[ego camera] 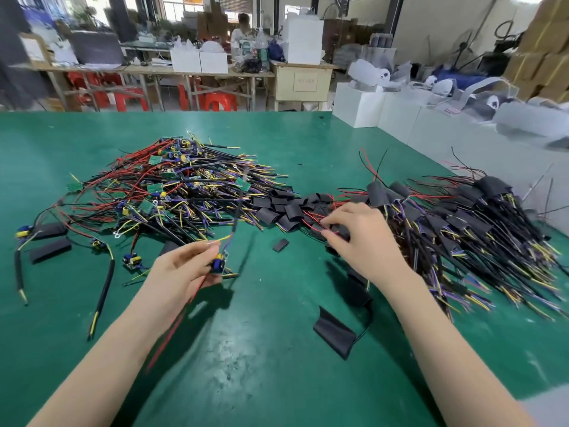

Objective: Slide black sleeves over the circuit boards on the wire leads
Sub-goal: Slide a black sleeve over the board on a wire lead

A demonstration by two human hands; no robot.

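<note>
Step in hand, head view: fetching a sleeve for a board already picked up. Left hand (184, 269) is raised a little above the green counter (277, 349), its grip closed on one bare circuit board (219, 264); thumb and fingers pinch the board's lower end. The board's leads (237, 211) run up and away from it, blurred, and a red wire trails down past the wrist. Board carries a blue and yellow component; no sleeve on it yet.

Right hand (357, 238) reaches forward over the loose black sleeves (283, 208) that lie between the two heaps. Fingers are curled, tips down among sleeves and red wires. Grip appears narrow; whether a sleeve is already between the fingertips I cannot tell, since the knuckles hide the tips.

Stock: pile of unsleeved boards (172, 186) with tangled leads lies to the left and behind; pile of sleeved leads (455, 223) lies to the right, well apart from it. A few stray sleeves lie near, one flattened sleeve (334, 332) close in front of the right forearm.

Judgement: early in one cycle, many boards left to do. Next move calls for isolating a single sleeve from the heap without snagging a red wire, opening its flattened mouth, then bringing both hands together so the leads thread through first and the sleeve slides down over the board.

Pose: both forearms extended, left palm turned inward, right palm down.
</note>
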